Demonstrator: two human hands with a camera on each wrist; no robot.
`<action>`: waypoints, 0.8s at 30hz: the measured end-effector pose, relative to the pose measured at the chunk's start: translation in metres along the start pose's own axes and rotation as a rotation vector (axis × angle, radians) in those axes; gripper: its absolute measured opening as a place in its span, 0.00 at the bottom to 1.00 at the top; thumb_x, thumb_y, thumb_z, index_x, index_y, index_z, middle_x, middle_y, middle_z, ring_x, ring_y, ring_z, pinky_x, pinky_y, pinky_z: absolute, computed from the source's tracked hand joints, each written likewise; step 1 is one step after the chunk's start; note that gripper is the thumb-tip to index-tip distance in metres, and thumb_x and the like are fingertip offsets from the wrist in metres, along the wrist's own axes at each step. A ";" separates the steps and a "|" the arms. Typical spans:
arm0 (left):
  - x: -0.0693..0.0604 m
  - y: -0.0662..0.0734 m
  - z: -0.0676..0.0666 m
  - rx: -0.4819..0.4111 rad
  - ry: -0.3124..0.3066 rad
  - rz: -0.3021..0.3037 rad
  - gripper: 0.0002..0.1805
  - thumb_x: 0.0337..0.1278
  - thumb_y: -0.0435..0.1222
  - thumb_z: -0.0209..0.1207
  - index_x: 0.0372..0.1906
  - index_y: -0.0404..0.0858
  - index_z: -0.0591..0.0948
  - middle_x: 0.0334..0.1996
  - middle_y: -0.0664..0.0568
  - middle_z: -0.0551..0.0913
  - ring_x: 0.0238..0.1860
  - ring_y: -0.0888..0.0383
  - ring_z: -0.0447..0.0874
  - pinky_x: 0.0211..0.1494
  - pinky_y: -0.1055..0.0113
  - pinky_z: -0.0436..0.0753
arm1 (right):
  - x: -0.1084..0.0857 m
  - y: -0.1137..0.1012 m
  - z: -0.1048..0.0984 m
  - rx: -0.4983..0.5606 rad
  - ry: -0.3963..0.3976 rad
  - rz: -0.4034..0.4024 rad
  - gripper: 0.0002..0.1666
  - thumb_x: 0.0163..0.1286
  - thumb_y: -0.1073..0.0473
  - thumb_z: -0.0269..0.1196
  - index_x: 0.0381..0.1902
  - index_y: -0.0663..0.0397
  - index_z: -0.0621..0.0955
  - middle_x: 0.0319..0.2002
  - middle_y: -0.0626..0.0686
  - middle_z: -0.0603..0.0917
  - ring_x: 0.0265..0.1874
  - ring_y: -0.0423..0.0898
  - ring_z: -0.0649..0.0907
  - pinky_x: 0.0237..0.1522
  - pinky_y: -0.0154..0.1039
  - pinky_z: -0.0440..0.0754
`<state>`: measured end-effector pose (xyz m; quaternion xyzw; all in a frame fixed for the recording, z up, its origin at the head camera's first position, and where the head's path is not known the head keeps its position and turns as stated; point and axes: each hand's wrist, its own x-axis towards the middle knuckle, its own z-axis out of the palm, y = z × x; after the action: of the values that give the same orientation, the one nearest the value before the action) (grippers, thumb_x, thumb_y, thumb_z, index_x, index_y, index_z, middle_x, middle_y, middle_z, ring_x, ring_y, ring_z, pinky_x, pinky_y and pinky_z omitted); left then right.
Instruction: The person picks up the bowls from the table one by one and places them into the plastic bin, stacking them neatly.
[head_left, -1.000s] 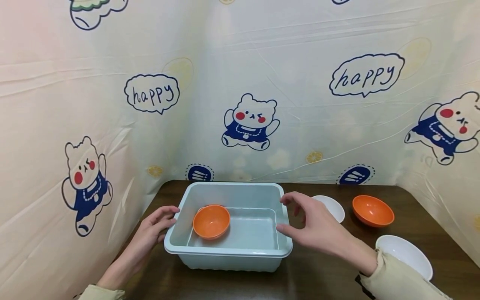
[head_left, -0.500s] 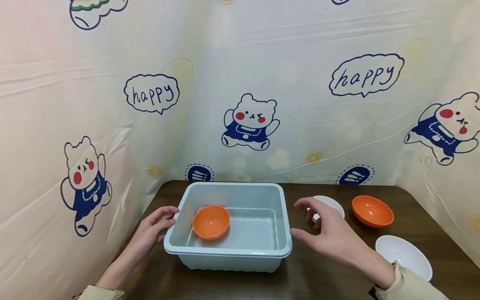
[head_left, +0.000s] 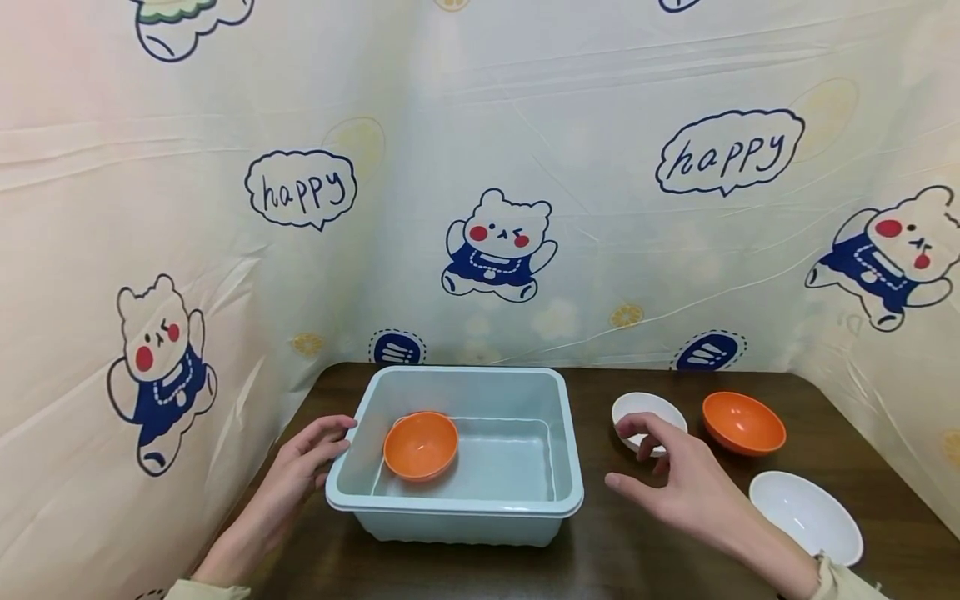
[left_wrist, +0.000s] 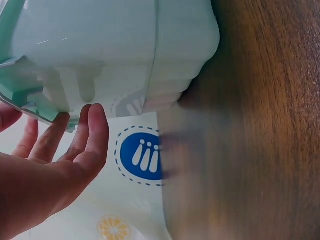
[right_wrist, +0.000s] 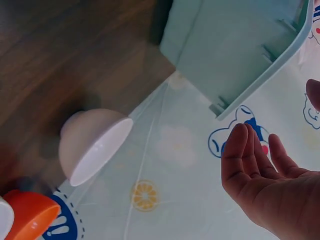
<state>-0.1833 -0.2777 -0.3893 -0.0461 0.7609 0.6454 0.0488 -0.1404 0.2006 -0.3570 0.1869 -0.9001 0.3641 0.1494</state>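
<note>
While right hand, thumb and fingers parted, holds nothing near rear white bowl, left hand touches basin rim, fingers relaxed; off-centre pinch could tip bowl.

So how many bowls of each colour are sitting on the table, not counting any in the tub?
White bowls: 2
Orange bowl: 1
Total: 3
</note>
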 end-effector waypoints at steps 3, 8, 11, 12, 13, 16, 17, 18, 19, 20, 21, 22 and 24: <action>0.001 -0.001 0.000 -0.009 0.003 -0.004 0.21 0.79 0.39 0.57 0.69 0.37 0.73 0.62 0.47 0.78 0.53 0.53 0.81 0.51 0.59 0.84 | -0.004 0.005 0.000 -0.007 0.004 0.006 0.30 0.58 0.50 0.82 0.55 0.46 0.81 0.49 0.43 0.85 0.38 0.42 0.80 0.37 0.38 0.82; 0.002 0.000 0.000 -0.016 0.004 -0.004 0.21 0.80 0.39 0.56 0.69 0.38 0.73 0.63 0.47 0.77 0.53 0.54 0.80 0.51 0.60 0.84 | -0.010 0.013 0.000 -0.030 0.025 0.028 0.31 0.56 0.50 0.82 0.56 0.47 0.82 0.49 0.43 0.85 0.38 0.42 0.81 0.37 0.38 0.82; 0.001 0.000 0.001 -0.020 0.003 0.000 0.21 0.79 0.39 0.56 0.69 0.38 0.74 0.64 0.48 0.77 0.53 0.54 0.80 0.51 0.60 0.84 | -0.014 0.017 -0.001 -0.047 0.030 0.054 0.31 0.55 0.50 0.83 0.55 0.46 0.82 0.49 0.42 0.85 0.38 0.41 0.80 0.36 0.38 0.81; 0.001 0.000 0.001 -0.022 0.002 0.001 0.21 0.79 0.39 0.57 0.69 0.38 0.74 0.63 0.48 0.78 0.53 0.54 0.81 0.51 0.59 0.83 | -0.016 0.018 -0.001 -0.051 0.030 0.060 0.31 0.55 0.50 0.83 0.55 0.46 0.82 0.48 0.42 0.85 0.38 0.41 0.80 0.36 0.38 0.81; 0.001 0.000 0.001 -0.024 0.002 0.003 0.21 0.79 0.40 0.57 0.69 0.38 0.74 0.63 0.48 0.78 0.53 0.54 0.81 0.51 0.59 0.83 | -0.017 0.019 -0.002 -0.055 0.028 0.066 0.32 0.55 0.50 0.83 0.55 0.46 0.82 0.49 0.42 0.85 0.38 0.41 0.80 0.36 0.38 0.81; 0.000 -0.001 0.002 -0.030 0.009 0.007 0.20 0.79 0.40 0.57 0.68 0.38 0.74 0.64 0.48 0.78 0.53 0.55 0.81 0.50 0.59 0.83 | -0.021 0.022 -0.003 -0.073 0.027 0.086 0.32 0.55 0.50 0.83 0.55 0.47 0.82 0.48 0.42 0.85 0.38 0.40 0.79 0.37 0.38 0.81; -0.001 -0.001 0.002 -0.034 0.009 0.010 0.21 0.79 0.40 0.57 0.68 0.38 0.74 0.64 0.47 0.77 0.53 0.54 0.81 0.50 0.58 0.83 | -0.023 0.023 -0.003 -0.079 0.029 0.089 0.32 0.56 0.50 0.83 0.55 0.47 0.82 0.47 0.42 0.84 0.38 0.40 0.79 0.37 0.37 0.81; -0.001 -0.001 0.002 -0.036 0.011 0.011 0.21 0.79 0.40 0.57 0.68 0.38 0.74 0.64 0.47 0.77 0.53 0.54 0.81 0.50 0.58 0.83 | -0.024 0.024 -0.004 -0.085 0.032 0.091 0.32 0.55 0.50 0.83 0.55 0.48 0.82 0.47 0.42 0.84 0.37 0.39 0.78 0.36 0.37 0.81; -0.001 -0.001 0.002 -0.037 0.012 0.011 0.21 0.79 0.41 0.57 0.68 0.38 0.74 0.65 0.47 0.77 0.53 0.54 0.81 0.50 0.58 0.83 | -0.026 0.025 -0.004 -0.092 0.034 0.098 0.32 0.55 0.49 0.83 0.55 0.47 0.82 0.47 0.42 0.84 0.37 0.38 0.78 0.37 0.37 0.80; -0.002 -0.001 0.002 -0.039 0.015 0.011 0.21 0.79 0.41 0.57 0.68 0.38 0.74 0.65 0.46 0.77 0.53 0.54 0.81 0.50 0.58 0.83 | -0.027 0.026 -0.005 -0.099 0.037 0.105 0.32 0.55 0.49 0.83 0.55 0.47 0.82 0.46 0.41 0.84 0.37 0.38 0.78 0.36 0.37 0.80; -0.002 -0.001 0.002 -0.041 0.015 0.011 0.21 0.79 0.41 0.57 0.68 0.38 0.74 0.65 0.46 0.76 0.53 0.54 0.81 0.50 0.58 0.83 | -0.028 0.027 -0.005 -0.103 0.040 0.110 0.32 0.55 0.49 0.83 0.55 0.47 0.82 0.46 0.41 0.84 0.37 0.37 0.78 0.36 0.37 0.80; -0.002 -0.001 0.002 -0.042 0.013 0.013 0.21 0.79 0.41 0.57 0.68 0.38 0.73 0.66 0.46 0.76 0.54 0.54 0.81 0.51 0.58 0.83 | -0.030 0.028 -0.006 -0.106 0.040 0.118 0.32 0.55 0.48 0.83 0.55 0.46 0.82 0.46 0.41 0.84 0.37 0.37 0.78 0.36 0.37 0.80; -0.003 -0.001 0.002 -0.044 0.012 0.013 0.21 0.79 0.41 0.57 0.68 0.38 0.73 0.66 0.45 0.76 0.54 0.54 0.81 0.51 0.58 0.83 | -0.032 0.031 -0.008 -0.112 0.037 0.136 0.32 0.56 0.48 0.83 0.55 0.46 0.82 0.47 0.42 0.84 0.37 0.37 0.78 0.36 0.37 0.81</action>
<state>-0.1806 -0.2760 -0.3898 -0.0462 0.7469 0.6622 0.0390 -0.1253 0.2343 -0.3829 0.1100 -0.9268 0.3258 0.1512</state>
